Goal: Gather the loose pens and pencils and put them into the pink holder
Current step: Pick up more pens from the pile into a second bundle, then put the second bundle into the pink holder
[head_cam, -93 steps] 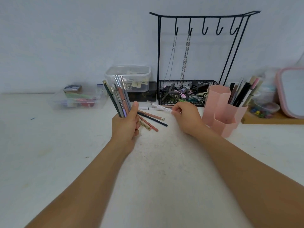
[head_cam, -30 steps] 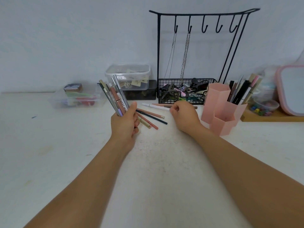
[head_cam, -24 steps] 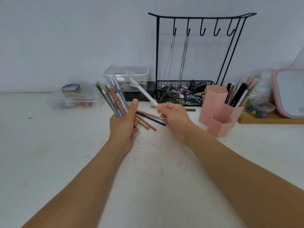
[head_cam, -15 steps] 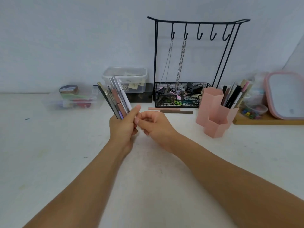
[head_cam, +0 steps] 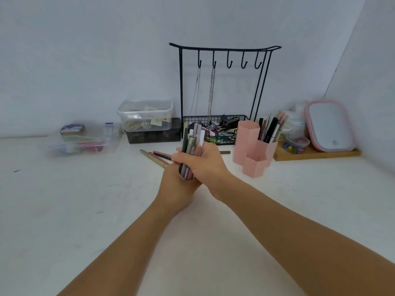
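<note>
Table (head_cam: 64, 210) first, white and wide; pink holder (head_cam: 253, 154) stands at two o'clock from both hands. Right hand (head_cam: 203, 161) wraps round the bundle of pens (head_cam: 192, 139) (held upright), left hand (head_cam: 177, 186) clasping its lower end. Loose pencils (head_cam: 156, 158) lie at ten o'clock.
</note>
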Demonstrator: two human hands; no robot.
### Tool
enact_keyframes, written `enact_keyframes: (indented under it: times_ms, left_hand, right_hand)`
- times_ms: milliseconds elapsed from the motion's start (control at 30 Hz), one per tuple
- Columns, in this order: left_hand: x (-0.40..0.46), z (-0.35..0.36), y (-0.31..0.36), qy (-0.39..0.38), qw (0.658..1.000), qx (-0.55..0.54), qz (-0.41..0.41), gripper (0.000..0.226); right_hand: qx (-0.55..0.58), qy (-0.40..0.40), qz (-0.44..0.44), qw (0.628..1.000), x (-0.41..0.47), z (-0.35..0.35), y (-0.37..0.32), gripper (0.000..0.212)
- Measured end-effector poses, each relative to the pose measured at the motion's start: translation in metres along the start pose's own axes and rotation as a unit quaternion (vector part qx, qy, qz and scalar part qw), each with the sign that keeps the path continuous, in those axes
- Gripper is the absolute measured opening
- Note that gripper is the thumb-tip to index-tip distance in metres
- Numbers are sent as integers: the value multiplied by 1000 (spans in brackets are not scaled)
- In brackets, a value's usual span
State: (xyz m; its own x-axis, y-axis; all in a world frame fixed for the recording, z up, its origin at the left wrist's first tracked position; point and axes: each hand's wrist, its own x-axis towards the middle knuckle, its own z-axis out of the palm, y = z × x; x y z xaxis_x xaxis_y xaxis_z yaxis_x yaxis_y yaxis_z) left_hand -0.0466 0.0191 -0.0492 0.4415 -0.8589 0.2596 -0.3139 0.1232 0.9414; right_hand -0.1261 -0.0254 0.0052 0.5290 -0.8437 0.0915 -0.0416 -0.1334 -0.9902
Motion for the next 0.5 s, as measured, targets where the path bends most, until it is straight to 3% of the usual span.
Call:
enact_keyframes:
  times_ms: [100,233,300,500]
  left_hand:
    - [-7,3,3,-20,991,129,15,24]
    - [-13,4,0,-35,995,88,28,41]
    - [-14,6,-1,-37,995,90,18,46]
    - [-7,15,0,-1,998,67,-5,19]
  right_hand:
    - [-21,47,-1,999,-8,-2,7,16]
    - [-7,111,-37,993,-13,-33,-2,8]
    - [-50,135,-57,988,-17,-58,-5,10]
    - [-137,178,-78,971,-30,-112,14,14]
